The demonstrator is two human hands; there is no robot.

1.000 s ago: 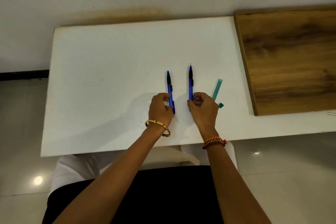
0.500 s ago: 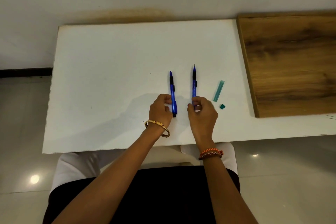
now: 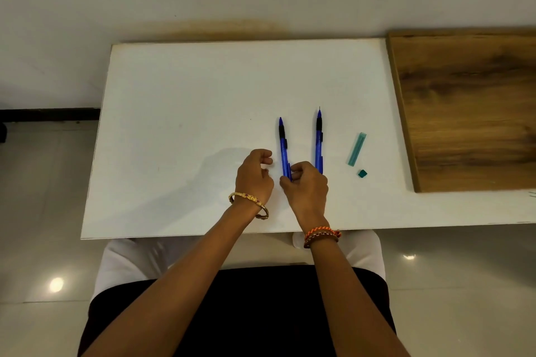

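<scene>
Two blue mechanical pencils lie side by side on the white table (image 3: pixel 185 113), tips pointing away from me. My right hand (image 3: pixel 308 190) pinches the near end of the left pencil (image 3: pixel 283 148) between thumb and fingers. Just right of those fingers lies the right pencil (image 3: pixel 319 139), its near end partly hidden behind the hand. My left hand (image 3: pixel 254 175) rests on the table just left of the left pencil, fingers loosely curled, holding nothing.
A teal lead case (image 3: pixel 357 149) lies right of the pencils, with its small teal cap (image 3: pixel 362 173) off and just below it. A brown wooden board (image 3: pixel 470 107) covers the table's right part. The table's near edge runs just behind my wrists.
My left hand let go of the left pencil and drew slightly left. My right hand left the right pencil and moved left onto the left pencil's near end.
</scene>
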